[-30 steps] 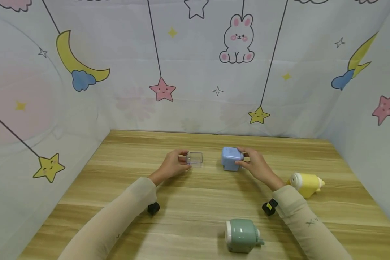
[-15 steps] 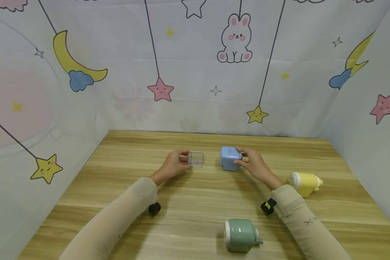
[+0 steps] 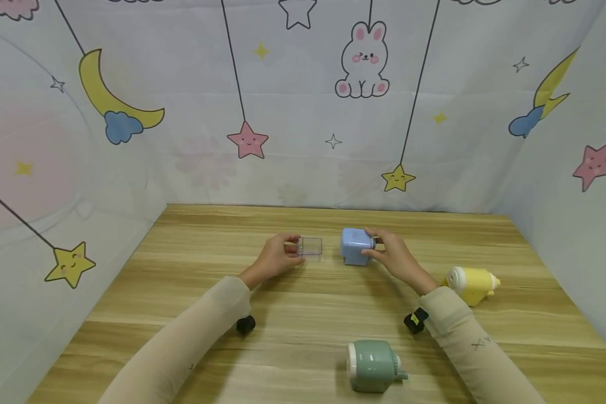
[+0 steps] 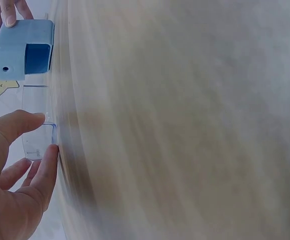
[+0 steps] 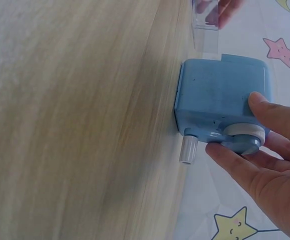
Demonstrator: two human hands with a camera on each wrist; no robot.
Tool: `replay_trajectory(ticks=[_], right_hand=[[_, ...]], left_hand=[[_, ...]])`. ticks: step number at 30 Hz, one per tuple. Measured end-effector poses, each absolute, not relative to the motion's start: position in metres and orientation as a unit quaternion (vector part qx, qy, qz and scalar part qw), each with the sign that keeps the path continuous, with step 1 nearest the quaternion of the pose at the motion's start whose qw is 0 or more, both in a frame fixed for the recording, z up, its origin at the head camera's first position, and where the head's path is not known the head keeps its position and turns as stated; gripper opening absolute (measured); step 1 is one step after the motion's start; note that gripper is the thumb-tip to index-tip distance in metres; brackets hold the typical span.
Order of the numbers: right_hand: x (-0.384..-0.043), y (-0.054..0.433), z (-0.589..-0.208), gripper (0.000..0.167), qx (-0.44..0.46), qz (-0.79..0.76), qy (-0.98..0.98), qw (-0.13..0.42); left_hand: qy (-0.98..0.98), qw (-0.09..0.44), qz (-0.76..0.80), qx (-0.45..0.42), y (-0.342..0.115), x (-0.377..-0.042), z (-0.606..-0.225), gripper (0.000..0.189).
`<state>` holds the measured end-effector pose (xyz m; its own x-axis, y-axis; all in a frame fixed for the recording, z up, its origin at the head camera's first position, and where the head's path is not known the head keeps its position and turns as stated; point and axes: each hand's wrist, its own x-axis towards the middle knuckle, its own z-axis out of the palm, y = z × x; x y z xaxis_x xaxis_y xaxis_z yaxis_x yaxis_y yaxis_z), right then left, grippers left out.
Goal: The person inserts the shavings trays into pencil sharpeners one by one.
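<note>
My left hand (image 3: 274,257) pinches a clear plastic shavings drawer (image 3: 311,246) between thumb and fingers, low over the wooden table. To its right, my right hand (image 3: 395,253) grips a blue crank pencil sharpener (image 3: 354,246) at its crank end. A small gap separates drawer and sharpener. In the left wrist view, the sharpener (image 4: 15,52) shows a square opening on the side toward the drawer (image 4: 37,142). The right wrist view shows the white crank knob (image 5: 188,149) pointing away from the drawer, with thumb and fingers around the blue body (image 5: 215,90).
A yellow pencil sharpener (image 3: 473,285) lies beside my right wrist. Nearer to me is a green one (image 3: 373,366) with its crank to the right. Behind the wooden table (image 3: 293,314) hangs a printed cloth (image 3: 293,179), which also closes off both sides.
My left hand has moved slightly right with the clear drawer, narrowing the gap to the blue sharpener. My right hand keeps its grip and stays nearly still. The head view has shifted a little.
</note>
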<state>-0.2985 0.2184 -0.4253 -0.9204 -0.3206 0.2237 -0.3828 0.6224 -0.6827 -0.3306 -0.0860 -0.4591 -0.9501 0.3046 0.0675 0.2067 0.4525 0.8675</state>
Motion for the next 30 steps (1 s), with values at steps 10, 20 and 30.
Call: replay_trajectory(ticks=[10, 20, 30], right_hand=[[-0.3, 0.218, -0.426, 0.057, 0.2, 0.387, -0.899, 0.043], [-0.301, 0.218, -0.426, 0.058, 0.199, 0.388, -0.899, 0.04], [-0.301, 0.218, -0.428, 0.057, 0.199, 0.39, -0.898, 0.042]], left_hand=[[0.848, 0.053, 0.503, 0.155, -0.08, -0.331, -0.458, 0.06], [0.843, 0.06, 0.509, 0.165, -0.073, -0.333, -0.459, 0.059], [0.84, 0.065, 0.511, 0.169, -0.067, -0.333, -0.46, 0.059]])
